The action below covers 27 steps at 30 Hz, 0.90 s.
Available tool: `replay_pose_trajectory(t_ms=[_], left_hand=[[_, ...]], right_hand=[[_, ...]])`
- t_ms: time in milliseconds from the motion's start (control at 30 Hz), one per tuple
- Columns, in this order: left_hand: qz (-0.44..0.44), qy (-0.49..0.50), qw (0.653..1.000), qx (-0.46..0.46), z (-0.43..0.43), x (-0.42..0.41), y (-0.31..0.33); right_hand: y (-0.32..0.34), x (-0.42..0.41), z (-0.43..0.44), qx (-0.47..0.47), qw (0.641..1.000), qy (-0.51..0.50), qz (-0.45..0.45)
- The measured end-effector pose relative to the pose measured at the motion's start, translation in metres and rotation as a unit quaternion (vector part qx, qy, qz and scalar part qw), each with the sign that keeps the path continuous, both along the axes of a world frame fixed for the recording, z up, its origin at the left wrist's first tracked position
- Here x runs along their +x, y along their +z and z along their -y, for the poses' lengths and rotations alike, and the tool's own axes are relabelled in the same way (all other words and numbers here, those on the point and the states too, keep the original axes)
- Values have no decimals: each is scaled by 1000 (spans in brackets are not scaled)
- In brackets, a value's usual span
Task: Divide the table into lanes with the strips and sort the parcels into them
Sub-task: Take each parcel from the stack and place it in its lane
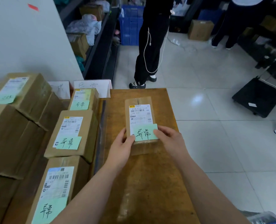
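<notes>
A small cardboard parcel (140, 113) with a white shipping label and a green handwritten note (145, 132) lies on the right part of the brown table (150, 183). My left hand (122, 147) grips its near left corner and my right hand (169, 139) grips its near right corner, thumbs on the green note. A dark strip (101, 126) runs along the table left of this parcel. Beyond the strip, three parcels with green notes (72, 135) (83, 99) (56, 188) stand in a row.
Larger stacked boxes (19, 110) fill the far left. White folded sign cards (93, 86) stand at the table's far edge. A person in black trousers (150, 46) stands on the tiled floor beyond the table; a black trolley (258, 97) is at right.
</notes>
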<state>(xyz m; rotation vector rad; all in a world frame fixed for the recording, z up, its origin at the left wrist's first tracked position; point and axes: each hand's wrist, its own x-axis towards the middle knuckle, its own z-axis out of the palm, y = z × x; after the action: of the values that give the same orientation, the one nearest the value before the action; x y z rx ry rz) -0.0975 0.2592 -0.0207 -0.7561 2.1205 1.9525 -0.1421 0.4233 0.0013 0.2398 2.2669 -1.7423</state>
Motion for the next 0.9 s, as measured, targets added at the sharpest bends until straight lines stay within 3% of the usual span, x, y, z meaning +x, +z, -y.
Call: replay_pose_trajectory(t_ms=[467,700,900], left_hand=[[-128,51,989,-47,149,-27,83],[-99,3,993,-63,240,-77,79],[-55,-25,997,-41,277,-111,61]], right_hand=[[74,-40,161,-74,991,44,-101],[59,-88,252,-91,993,25,-71],[31,-113,289,-51,998,11,-40]])
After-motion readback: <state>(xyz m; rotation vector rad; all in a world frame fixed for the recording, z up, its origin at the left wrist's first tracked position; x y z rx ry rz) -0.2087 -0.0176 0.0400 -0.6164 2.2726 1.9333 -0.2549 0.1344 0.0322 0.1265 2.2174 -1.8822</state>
